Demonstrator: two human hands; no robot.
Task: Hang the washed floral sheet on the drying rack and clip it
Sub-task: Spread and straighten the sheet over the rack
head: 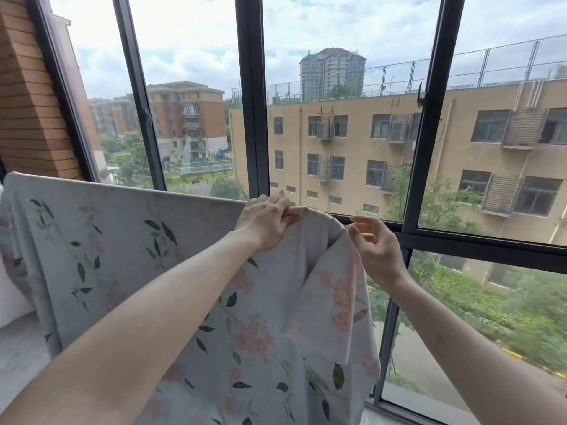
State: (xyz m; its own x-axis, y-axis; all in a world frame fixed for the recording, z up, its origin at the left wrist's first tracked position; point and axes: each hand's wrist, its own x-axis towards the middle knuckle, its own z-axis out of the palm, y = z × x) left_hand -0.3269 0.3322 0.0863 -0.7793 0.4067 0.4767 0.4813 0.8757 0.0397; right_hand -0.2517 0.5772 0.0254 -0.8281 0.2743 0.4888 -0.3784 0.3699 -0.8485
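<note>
While the left hand (pixel 267 223) pinches the floral sheet (pixel 190 271) — draped already — the right hand (pixel 376 243) hovers loose-fingered.

the floral sheet (pixel 184 240) draped over its top line blocks everything below and to the left of the left hand (pixel 267 223). right of the sheet's hanging edge there is open air, bounded behind by the dark window frame (pixel 426 148); the right hand (pixel 377 250) sits in that gap.
</note>
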